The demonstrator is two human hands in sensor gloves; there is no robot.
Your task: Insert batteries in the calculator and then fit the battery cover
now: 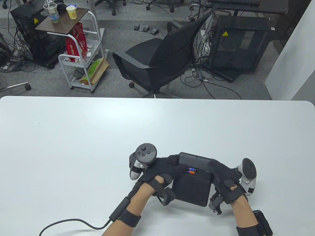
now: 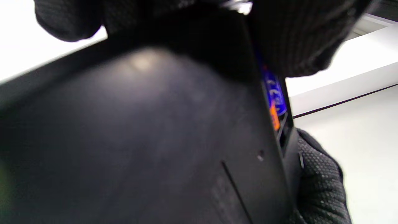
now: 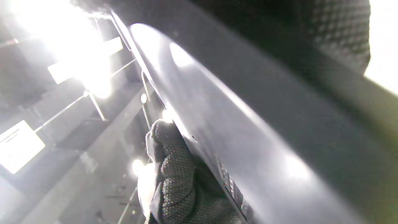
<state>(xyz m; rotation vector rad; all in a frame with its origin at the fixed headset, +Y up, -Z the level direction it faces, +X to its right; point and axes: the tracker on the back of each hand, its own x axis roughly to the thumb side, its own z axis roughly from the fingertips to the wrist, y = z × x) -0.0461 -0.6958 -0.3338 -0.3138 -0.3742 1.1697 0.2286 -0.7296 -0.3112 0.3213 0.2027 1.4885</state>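
Observation:
A black calculator (image 1: 192, 188) lies back side up between both hands near the table's front edge. Its battery bay is open and shows blue-and-orange batteries (image 1: 191, 170). My left hand (image 1: 167, 169) grips the calculator's left side, with its fingers over the left part of the bay. My right hand (image 1: 222, 178) grips the right side. The left wrist view shows the calculator's back (image 2: 149, 140) close up, with the batteries (image 2: 275, 102) at its edge. The right wrist view shows the calculator's back (image 3: 248, 124) and a gloved finger (image 3: 174, 174). I cannot pick out the battery cover.
The white table (image 1: 98, 147) stretches far and left of the hands. A black cable (image 1: 73, 221) runs from my left wrist along the front edge. A black office chair (image 1: 162, 59) and a white cart (image 1: 81, 56) stand beyond the table.

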